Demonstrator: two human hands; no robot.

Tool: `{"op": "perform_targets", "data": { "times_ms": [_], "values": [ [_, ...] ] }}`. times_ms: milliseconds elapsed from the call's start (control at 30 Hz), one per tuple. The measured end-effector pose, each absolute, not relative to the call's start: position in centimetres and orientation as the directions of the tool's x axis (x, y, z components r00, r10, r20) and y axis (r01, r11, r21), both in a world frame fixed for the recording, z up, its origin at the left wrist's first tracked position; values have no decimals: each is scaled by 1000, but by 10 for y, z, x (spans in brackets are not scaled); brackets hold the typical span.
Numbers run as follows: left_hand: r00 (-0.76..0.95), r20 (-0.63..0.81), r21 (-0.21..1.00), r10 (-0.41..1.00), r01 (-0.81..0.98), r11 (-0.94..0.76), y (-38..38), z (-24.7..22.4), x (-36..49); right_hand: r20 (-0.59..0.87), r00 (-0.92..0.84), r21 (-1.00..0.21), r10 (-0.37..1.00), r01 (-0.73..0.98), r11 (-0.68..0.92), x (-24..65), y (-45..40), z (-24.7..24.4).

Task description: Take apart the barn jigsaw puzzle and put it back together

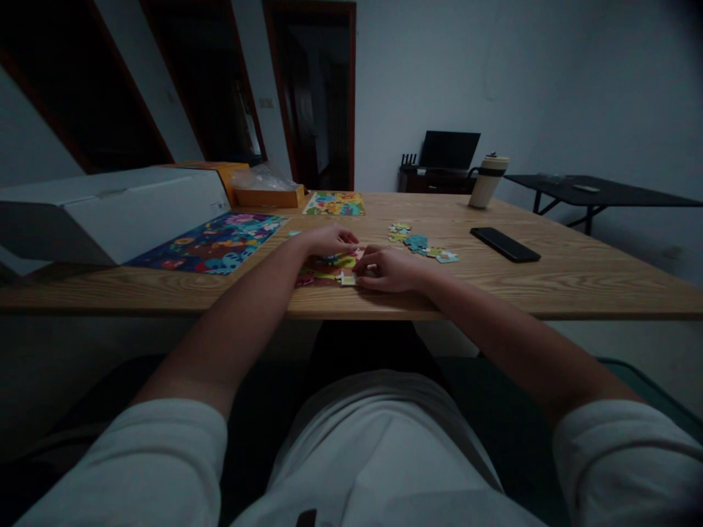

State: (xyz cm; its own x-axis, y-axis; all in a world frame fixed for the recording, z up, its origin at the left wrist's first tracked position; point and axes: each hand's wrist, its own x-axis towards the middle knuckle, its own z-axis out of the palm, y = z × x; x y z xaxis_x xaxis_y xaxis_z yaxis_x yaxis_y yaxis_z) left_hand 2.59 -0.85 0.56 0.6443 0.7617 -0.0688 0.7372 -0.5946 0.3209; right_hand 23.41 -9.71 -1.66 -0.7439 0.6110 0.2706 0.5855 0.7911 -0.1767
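Note:
A partly joined jigsaw puzzle (329, 275) in green, pink and brown lies near the table's front edge, largely covered by my hands. My left hand (328, 238) rests over its far side, fingers apart and slightly bent, with nothing visible held. At the puzzle's right side, my right hand (387, 268) has its fingers curled and pinched at a puzzle piece, mostly hidden under the fingertips. A pale-edged piece (348, 279) shows just left of those fingertips. Several loose puzzle pieces (416, 242) lie beyond my right hand, to the right.
A blue finished puzzle (220, 241) lies at left beside a large white box (137, 205). Behind are an orange box (269, 196) with clear plastic and a colourful puzzle or picture sheet (335, 203). A black phone (505, 244) and a cream tumbler (488, 181) stand right on the wooden table (576, 285).

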Motion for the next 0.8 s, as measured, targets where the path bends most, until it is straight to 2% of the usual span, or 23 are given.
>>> {"op": "perform_targets", "data": {
  "times_ms": [233, 400, 567, 667, 800],
  "values": [
    [691, -122, 286, 713, 712, -641, -4, 9, 18, 270, -731, -101, 626, 625, 774, 231, -99, -16],
    [652, -163, 149, 740, 758, -635, -14, 33, 15, 357, -805, -2, 474, 507, 862, 226, -96, -24],
    [652, -293, 35, 699, 738, -674, -43, 44, 13, 330, -863, 22, 383, 412, 911, 225, -94, -30],
    [686, -287, 41, 668, 706, -707, -58, 31, 2, 313, -868, 8, 386, 409, 912, 226, -95, -29],
    [728, -219, 119, 650, 681, -722, -67, 13, -15, 320, -830, -70, 457, 461, 885, 227, -95, -29]
  ]
}}
